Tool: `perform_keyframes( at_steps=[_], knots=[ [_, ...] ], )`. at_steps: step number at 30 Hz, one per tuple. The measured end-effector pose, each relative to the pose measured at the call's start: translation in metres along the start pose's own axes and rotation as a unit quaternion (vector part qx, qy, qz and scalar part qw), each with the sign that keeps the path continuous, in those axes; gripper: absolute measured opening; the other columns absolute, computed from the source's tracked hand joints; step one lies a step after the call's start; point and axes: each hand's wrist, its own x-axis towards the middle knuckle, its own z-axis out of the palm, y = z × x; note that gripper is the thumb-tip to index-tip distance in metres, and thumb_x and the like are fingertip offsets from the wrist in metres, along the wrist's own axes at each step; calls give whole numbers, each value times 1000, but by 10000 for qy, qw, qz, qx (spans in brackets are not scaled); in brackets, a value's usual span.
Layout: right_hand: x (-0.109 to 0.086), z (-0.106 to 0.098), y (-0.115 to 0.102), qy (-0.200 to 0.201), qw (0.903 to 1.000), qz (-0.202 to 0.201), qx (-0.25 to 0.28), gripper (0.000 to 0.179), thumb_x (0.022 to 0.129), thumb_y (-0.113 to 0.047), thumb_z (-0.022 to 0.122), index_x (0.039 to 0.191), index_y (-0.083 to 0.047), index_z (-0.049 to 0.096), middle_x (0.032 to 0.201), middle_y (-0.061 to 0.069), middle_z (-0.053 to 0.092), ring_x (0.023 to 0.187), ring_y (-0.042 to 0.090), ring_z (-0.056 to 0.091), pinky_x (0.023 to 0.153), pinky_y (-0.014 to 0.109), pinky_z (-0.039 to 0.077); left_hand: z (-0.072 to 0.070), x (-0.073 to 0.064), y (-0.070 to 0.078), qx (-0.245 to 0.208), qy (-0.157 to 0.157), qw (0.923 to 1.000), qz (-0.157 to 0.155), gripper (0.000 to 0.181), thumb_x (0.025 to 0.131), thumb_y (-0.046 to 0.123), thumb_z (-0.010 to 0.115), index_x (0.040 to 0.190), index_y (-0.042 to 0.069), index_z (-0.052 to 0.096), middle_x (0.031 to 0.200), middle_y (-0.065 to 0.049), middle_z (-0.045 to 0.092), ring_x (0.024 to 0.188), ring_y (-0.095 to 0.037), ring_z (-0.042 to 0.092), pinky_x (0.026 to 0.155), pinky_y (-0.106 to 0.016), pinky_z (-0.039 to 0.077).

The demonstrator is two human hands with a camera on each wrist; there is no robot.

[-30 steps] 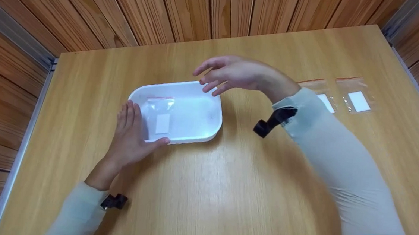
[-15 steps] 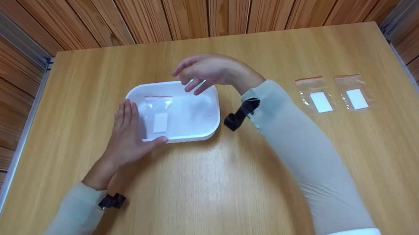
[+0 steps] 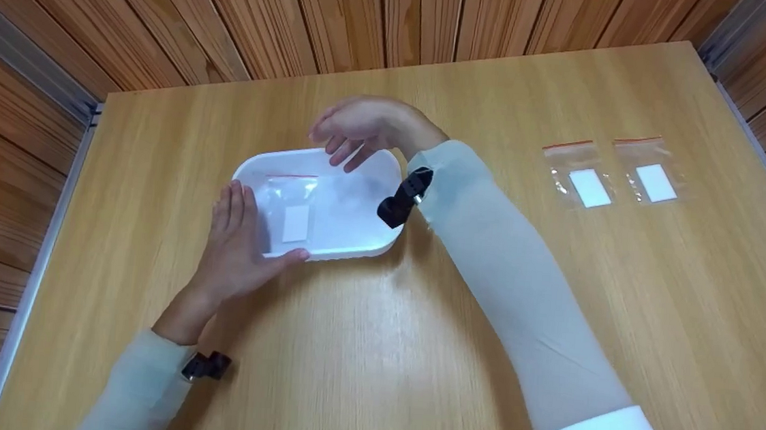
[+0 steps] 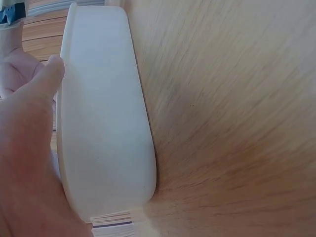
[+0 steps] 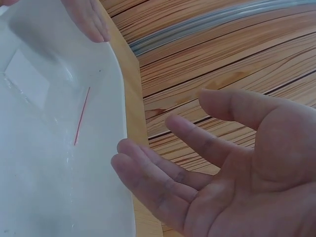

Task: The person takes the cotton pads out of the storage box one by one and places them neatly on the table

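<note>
A white plastic tub point(image 3: 354, 233) stands left of the table's middle in the head view. Inside it, toward the left, lies a clear zip bag point(image 3: 289, 190) with a red seal line and a white card point(image 3: 296, 223). My left hand point(image 3: 233, 251) rests along the tub's left end, fingers at the rim and thumb on the near edge. Over the far rim hovers my right hand point(image 3: 369, 128), fingers spread and loosely bent. The right wrist view shows this hand point(image 5: 222, 168) holding nothing, its fingertips right by the rim.
Two more zip bags with red seals and white cards lie side by side at the table's back right, a nearer bag point(image 3: 587, 180) and a farther bag point(image 3: 653, 175). Wood-plank walls point(image 3: 357, 21) rise behind the table point(image 3: 371, 364) and at both sides.
My right hand has moved left from the tub's right corner to over its far rim, uncovering the bag at right. The left hand has stayed on the tub.
</note>
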Motion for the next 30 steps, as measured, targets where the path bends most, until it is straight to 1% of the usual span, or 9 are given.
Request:
perform_keyframes(
  at_steps=[5,9,16,19,23,27,30],
  knots=[
    [8,8,-2,-50,9997,246,53,40,107,-29,54,144,-15,53,144,16,52,127,31,59,95,37,56,0,-2,1,64,27,10000,17,135,79,78,63,159,-1,-11,167,-17,-21,154,-37,-18,123,-57,-5],
    [15,15,-1,3,9994,333,136,42,105,-31,56,145,-17,53,144,15,53,125,29,61,92,36,58,0,-2,2,42,48,10000,-3,135,79,78,64,160,-1,-10,168,-16,-21,154,-37,-17,123,-57,-5],
    [26,21,9,13,9984,418,370,46,102,-31,63,143,-14,52,144,19,54,124,32,61,90,38,58,0,-1,4,58,61,10000,14,135,78,78,64,160,-1,-9,168,-17,-19,154,-38,-15,123,-57,-4],
    [30,22,15,41,9974,566,435,48,101,-32,65,143,-13,50,142,19,56,124,31,61,90,38,58,1,0,5,32,28,10000,28,135,79,76,66,160,-2,-9,167,-19,-19,154,-39,-16,122,-58,-5],
    [33,25,21,105,9969,742,233,52,99,-34,66,143,-13,49,142,17,55,124,30,60,91,39,58,2,1,6,-8,-77,10000,18,135,80,74,66,158,-4,-11,167,-20,-21,153,-38,-18,122,-58,-7],
    [35,31,23,128,9972,732,14,55,99,-34,67,145,-11,48,145,15,51,125,30,57,92,40,58,2,1,7,20,-68,10000,27,135,80,75,65,159,-3,-12,167,-18,-22,153,-37,-20,122,-57,-7],
    [36,36,22,70,9975,697,-46,58,99,-34,66,148,-10,46,149,14,47,128,31,54,94,40,57,2,1,8,53,-25,10000,68,135,80,77,63,159,-2,-11,167,-18,-21,154,-37,-19,122,-58,-6]
  ],
)
